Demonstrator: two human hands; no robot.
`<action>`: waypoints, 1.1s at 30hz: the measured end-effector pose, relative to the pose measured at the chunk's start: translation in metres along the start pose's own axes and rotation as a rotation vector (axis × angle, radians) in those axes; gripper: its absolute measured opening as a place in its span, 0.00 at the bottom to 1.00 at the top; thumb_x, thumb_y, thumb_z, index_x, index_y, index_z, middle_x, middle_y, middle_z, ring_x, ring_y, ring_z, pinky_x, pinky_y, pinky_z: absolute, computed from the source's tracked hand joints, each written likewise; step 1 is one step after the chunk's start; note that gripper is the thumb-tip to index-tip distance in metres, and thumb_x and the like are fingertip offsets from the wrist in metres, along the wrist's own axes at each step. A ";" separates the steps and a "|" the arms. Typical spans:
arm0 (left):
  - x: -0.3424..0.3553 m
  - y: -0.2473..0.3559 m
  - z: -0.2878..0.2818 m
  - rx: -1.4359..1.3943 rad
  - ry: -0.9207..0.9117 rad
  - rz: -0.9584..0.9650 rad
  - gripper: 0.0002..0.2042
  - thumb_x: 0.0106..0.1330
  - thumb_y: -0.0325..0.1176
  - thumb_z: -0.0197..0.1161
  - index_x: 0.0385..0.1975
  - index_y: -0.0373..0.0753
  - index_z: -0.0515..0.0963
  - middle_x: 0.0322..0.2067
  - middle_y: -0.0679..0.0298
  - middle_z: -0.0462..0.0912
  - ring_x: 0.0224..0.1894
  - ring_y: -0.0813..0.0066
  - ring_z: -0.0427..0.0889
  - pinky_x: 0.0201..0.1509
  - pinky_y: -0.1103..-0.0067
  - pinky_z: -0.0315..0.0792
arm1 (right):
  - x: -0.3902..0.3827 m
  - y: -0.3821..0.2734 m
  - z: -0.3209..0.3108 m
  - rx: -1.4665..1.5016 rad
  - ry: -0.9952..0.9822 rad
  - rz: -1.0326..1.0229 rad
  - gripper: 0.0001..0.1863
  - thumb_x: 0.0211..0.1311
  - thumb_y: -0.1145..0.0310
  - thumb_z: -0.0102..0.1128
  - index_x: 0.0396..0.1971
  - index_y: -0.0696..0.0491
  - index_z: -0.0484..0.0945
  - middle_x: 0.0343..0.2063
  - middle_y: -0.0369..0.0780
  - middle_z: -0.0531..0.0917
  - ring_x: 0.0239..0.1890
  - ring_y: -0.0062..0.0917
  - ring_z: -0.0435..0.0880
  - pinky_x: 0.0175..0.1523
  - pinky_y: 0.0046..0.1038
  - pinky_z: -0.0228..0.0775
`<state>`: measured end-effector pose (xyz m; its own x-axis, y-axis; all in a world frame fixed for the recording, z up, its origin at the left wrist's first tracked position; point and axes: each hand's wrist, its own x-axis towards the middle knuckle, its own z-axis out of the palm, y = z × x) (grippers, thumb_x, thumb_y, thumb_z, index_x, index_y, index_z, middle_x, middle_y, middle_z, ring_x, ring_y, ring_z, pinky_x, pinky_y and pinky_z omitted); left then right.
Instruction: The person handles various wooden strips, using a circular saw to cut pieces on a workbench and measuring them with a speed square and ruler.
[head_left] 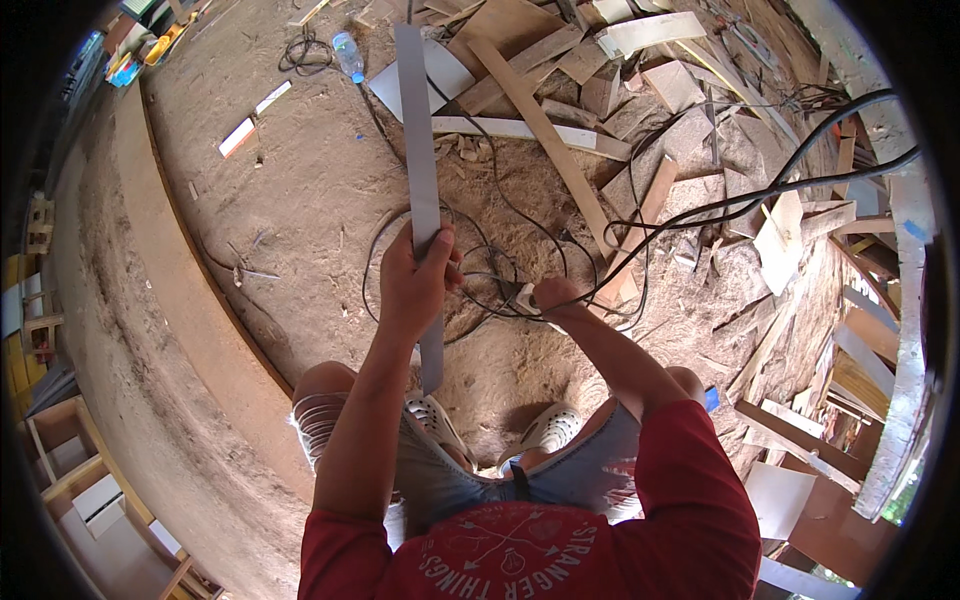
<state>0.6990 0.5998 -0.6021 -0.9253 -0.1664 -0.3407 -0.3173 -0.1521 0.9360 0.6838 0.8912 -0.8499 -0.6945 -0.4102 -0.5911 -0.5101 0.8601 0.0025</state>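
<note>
My left hand is closed around a long, narrow grey board. The strip stands nearly in line with my forearm, its far end beyond the black cables and its near end by my left shoe. Just right of it, low over the ground, my right hand is curled into a fist. At its left side shows a small pale piece, mostly hidden; I cannot make out what it is. A loop of black cable passes close beneath this hand.
Wood offcuts lie heaped at the far right, crossed by thick black cables. A long brown board runs along the left. A plastic bottle lies at the far side. My white clogs rest on the dirt floor.
</note>
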 end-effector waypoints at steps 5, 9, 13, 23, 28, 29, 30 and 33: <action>0.000 -0.001 -0.001 -0.025 0.022 -0.007 0.09 0.78 0.36 0.62 0.48 0.37 0.78 0.28 0.65 0.82 0.22 0.81 0.81 0.26 0.81 0.73 | 0.001 -0.015 0.001 0.222 -0.045 0.284 0.14 0.69 0.61 0.61 0.41 0.53 0.90 0.44 0.48 0.91 0.51 0.41 0.91 0.52 0.44 0.85; 0.002 -0.003 -0.006 -0.018 0.015 0.007 0.10 0.79 0.37 0.61 0.46 0.35 0.78 0.28 0.65 0.82 0.21 0.80 0.82 0.24 0.81 0.73 | -0.007 -0.013 -0.001 0.388 -0.005 0.420 0.16 0.62 0.58 0.69 0.40 0.55 0.90 0.44 0.51 0.90 0.52 0.45 0.90 0.54 0.45 0.83; 0.005 -0.001 -0.007 -0.054 -0.009 -0.011 0.11 0.78 0.37 0.61 0.45 0.34 0.78 0.28 0.64 0.83 0.21 0.79 0.82 0.24 0.81 0.74 | -0.009 -0.013 -0.006 0.529 0.053 0.472 0.19 0.54 0.56 0.73 0.39 0.55 0.89 0.43 0.54 0.89 0.52 0.48 0.89 0.55 0.45 0.82; 0.000 -0.001 0.008 0.023 -0.096 -0.038 0.14 0.77 0.39 0.63 0.48 0.33 0.79 0.29 0.63 0.84 0.22 0.79 0.81 0.26 0.78 0.74 | -0.009 -0.028 0.000 0.063 -0.042 0.249 0.11 0.68 0.67 0.59 0.39 0.52 0.91 0.42 0.46 0.91 0.48 0.39 0.92 0.50 0.41 0.86; 0.004 -0.002 0.014 0.051 -0.107 -0.078 0.14 0.77 0.41 0.62 0.45 0.33 0.79 0.28 0.64 0.84 0.22 0.79 0.81 0.25 0.78 0.74 | 0.004 -0.036 0.016 0.081 -0.004 0.286 0.12 0.69 0.67 0.58 0.40 0.50 0.91 0.42 0.45 0.91 0.48 0.38 0.92 0.50 0.40 0.86; 0.005 -0.001 0.015 0.064 -0.109 -0.072 0.14 0.77 0.41 0.62 0.45 0.33 0.79 0.28 0.64 0.84 0.22 0.79 0.81 0.25 0.78 0.74 | 0.007 -0.037 0.017 0.102 -0.043 0.300 0.13 0.70 0.65 0.57 0.42 0.50 0.91 0.44 0.44 0.91 0.49 0.39 0.92 0.51 0.40 0.86; 0.007 0.001 0.015 0.077 -0.119 -0.068 0.14 0.77 0.41 0.62 0.44 0.33 0.79 0.28 0.64 0.84 0.22 0.79 0.82 0.25 0.78 0.74 | 0.012 -0.037 0.016 0.118 -0.100 0.328 0.14 0.72 0.64 0.55 0.44 0.50 0.90 0.46 0.44 0.91 0.51 0.39 0.91 0.52 0.40 0.86; 0.005 0.005 0.015 0.083 -0.119 -0.060 0.14 0.77 0.42 0.62 0.42 0.34 0.79 0.27 0.64 0.84 0.22 0.78 0.82 0.24 0.77 0.74 | 0.014 -0.036 0.010 0.129 -0.108 0.327 0.14 0.72 0.64 0.55 0.44 0.50 0.90 0.46 0.44 0.91 0.52 0.39 0.91 0.53 0.41 0.85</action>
<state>0.6898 0.6132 -0.5978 -0.9205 -0.0425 -0.3884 -0.3846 -0.0765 0.9199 0.6981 0.8577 -0.8664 -0.7493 -0.0790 -0.6574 -0.1974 0.9744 0.1079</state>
